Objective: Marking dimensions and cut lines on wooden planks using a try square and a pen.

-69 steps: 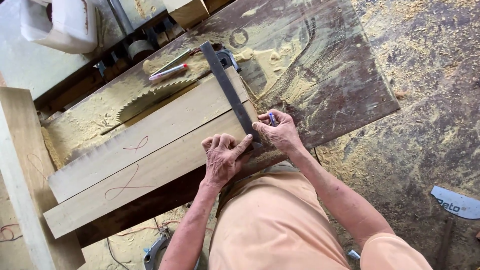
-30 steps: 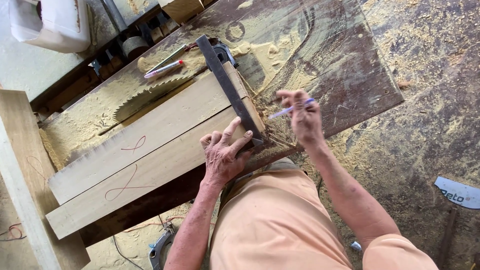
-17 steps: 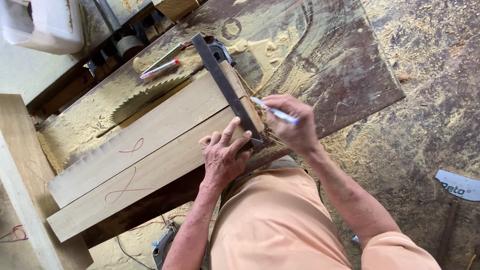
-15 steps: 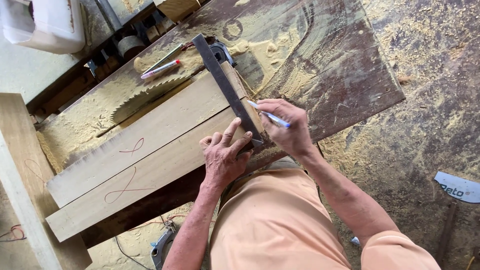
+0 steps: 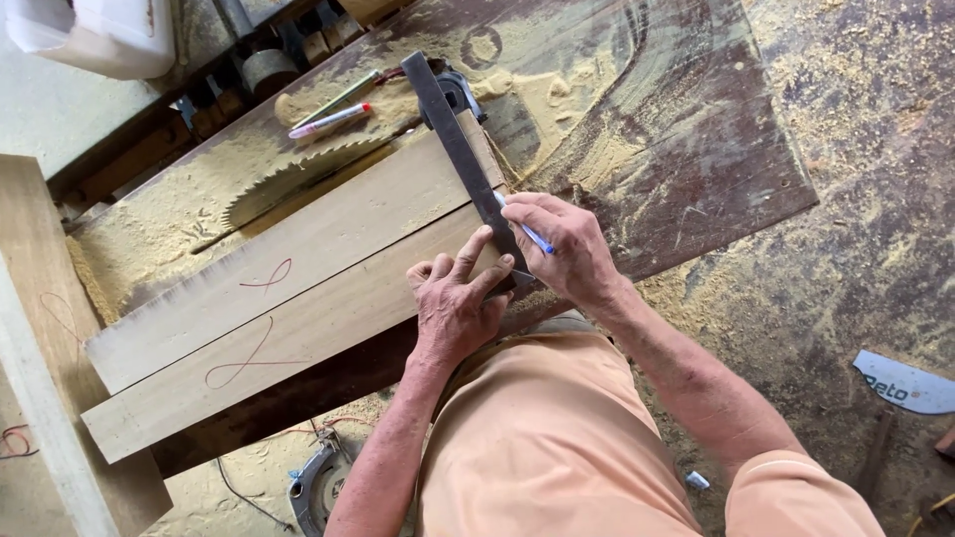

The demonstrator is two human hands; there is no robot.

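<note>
Pen (image 5: 534, 237) lowered, steel square (image 5: 460, 149), sawdusty planks (image 5: 298, 288)

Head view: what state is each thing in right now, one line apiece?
left hand: flat, pressing the square onto the near plank
right hand: shut on the pen
pen: blue, tip at the square's edge
square: dark, lying across both planks
near plank: flat, red scribble on it
far plank: flat, beside the saw blade
saw blade: toothed, half buried in sawdust
</note>
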